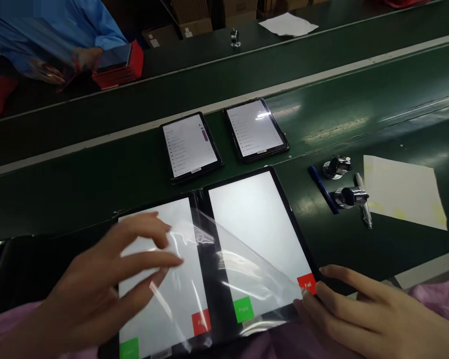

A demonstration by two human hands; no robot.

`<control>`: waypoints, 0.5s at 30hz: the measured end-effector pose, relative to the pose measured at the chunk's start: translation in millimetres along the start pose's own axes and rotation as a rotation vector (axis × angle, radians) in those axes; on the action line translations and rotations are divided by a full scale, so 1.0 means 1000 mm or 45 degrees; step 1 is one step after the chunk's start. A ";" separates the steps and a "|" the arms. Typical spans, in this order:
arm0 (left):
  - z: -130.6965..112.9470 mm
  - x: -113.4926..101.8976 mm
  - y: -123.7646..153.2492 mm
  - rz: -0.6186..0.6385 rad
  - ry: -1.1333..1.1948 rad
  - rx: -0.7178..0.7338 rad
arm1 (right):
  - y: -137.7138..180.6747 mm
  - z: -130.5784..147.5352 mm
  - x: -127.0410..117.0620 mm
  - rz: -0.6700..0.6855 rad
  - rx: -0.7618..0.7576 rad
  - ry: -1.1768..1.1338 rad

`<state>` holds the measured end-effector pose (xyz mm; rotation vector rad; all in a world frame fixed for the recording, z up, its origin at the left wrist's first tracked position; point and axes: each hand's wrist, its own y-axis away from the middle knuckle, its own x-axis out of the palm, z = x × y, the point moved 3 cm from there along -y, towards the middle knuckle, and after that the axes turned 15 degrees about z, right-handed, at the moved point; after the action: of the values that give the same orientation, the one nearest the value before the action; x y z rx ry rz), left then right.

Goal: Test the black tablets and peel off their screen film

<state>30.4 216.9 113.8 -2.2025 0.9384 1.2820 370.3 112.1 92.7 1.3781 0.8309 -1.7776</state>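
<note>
Two large black-framed tablets lie side by side in front of me, the left tablet and the right tablet, both with white screens and green and red boxes at the bottom. A clear plastic film stretches loosely across both, lifted from the right screen's upper part. My left hand hovers over the left tablet, fingers apart and bent, gripping nothing visible. At the right tablet's lower right corner, my right hand has its fingertips closed on the film's corner, beside the red "Fail" box; the thumb is partly hidden.
Two smaller tablets, one left and one right, show lists farther back. To the right are a blue pen, a white pen, chrome clamps and paper. A co-worker in blue sits across, near red-cased tablets.
</note>
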 end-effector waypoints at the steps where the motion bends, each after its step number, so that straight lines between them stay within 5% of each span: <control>1: 0.003 0.000 -0.015 -0.006 0.059 0.026 | -0.002 -0.003 -0.004 0.013 0.022 -0.020; 5: 0.006 0.017 -0.066 0.112 0.232 -0.009 | -0.023 -0.024 -0.012 -0.078 -0.033 -0.146; 9: 0.012 0.026 -0.087 0.321 0.171 -0.100 | -0.072 -0.078 -0.006 -0.228 -0.107 -0.188; 12: 0.025 0.008 -0.071 0.214 0.146 -0.153 | -0.109 -0.131 0.001 -0.429 -0.029 -0.419; 15: 0.033 -0.008 -0.024 0.004 0.046 -0.284 | -0.131 -0.171 0.003 -0.625 0.237 -0.666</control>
<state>26.0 257.5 105.0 -2.3998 0.8477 1.4133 345.1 323.2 60.1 0.7748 0.7622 -2.4990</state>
